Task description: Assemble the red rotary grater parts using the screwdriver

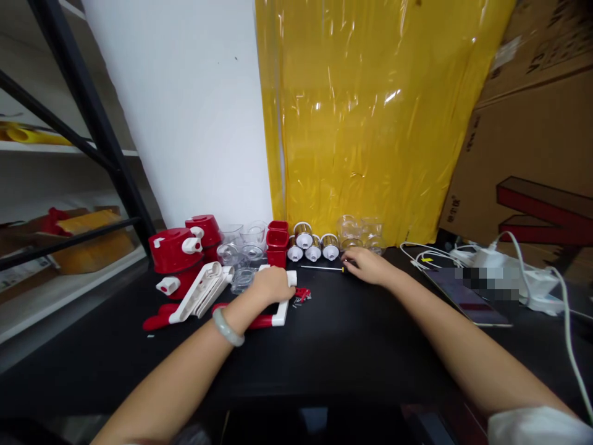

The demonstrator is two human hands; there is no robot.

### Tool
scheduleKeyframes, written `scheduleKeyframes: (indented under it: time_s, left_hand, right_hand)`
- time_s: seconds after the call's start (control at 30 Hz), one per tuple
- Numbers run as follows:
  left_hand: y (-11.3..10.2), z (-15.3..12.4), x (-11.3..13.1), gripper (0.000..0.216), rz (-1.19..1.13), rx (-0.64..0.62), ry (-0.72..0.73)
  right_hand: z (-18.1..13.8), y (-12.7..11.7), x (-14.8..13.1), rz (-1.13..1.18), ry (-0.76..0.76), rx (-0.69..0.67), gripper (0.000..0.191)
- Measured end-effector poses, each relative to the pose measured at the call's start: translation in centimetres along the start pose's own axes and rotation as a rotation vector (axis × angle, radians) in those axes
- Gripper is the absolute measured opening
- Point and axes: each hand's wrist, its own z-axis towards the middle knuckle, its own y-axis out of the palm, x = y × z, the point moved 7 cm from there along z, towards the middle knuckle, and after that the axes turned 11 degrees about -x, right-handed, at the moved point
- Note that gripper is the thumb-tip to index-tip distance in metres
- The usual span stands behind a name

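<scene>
My left hand [270, 285] is closed round a white crank handle [281, 313] with a red grip, low over the black table. Its fingers hide part of the handle. At the right, my right hand [368, 266] has its fingers round the handle end of a screwdriver [322, 267], whose thin shaft points left along the table. Small red pieces [302, 293] and loose screws [297, 303] lie just right of my left hand. More white crank handles [201, 293] with red grips rest together on the left.
Red housings [172, 250] stand at the back left, beside clear plastic cups [241, 253] and stacked red hoppers [277, 241]. Several metallic drums [313, 247] with white ends sit behind the screwdriver. A tablet [467, 296] and white cables [567, 321] occupy the right side.
</scene>
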Motion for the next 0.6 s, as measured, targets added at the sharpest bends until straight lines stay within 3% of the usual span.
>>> scheduleKeyframes:
  time_s: [0.13, 0.27, 0.4, 0.5, 0.6]
  left_hand:
    - [0.5, -0.2, -0.6, 0.044, -0.037, 0.046, -0.010]
    - [-0.3, -0.9, -0.7, 0.027, -0.155, 0.147, 0.036]
    - [-1.1, -0.8, -1.0, 0.013, -0.430, 0.248, 0.169]
    - [-0.9, -0.3, -1.5, 0.004, -0.680, 0.248, 0.221]
    - [-0.6, 0.0, -2.0, 0.019, -0.896, 0.240, 0.226]
  right_hand:
    - [-0.9, 1.7, 2.5, -0.127, 0.146, -0.067, 0.029]
    - [-1.0, 3.0, 3.7, -0.215, 0.263, -0.152, 0.036]
    - [-0.7, 4.1, 3.9, -0.232, 0.249, -0.211, 0.024]
    - [-0.7, 4.2, 4.2, -0.209, 0.241, -0.212, 0.025]
    - [-0.9, 3.6, 4.4, -0.168, 0.258, -0.188, 0.028]
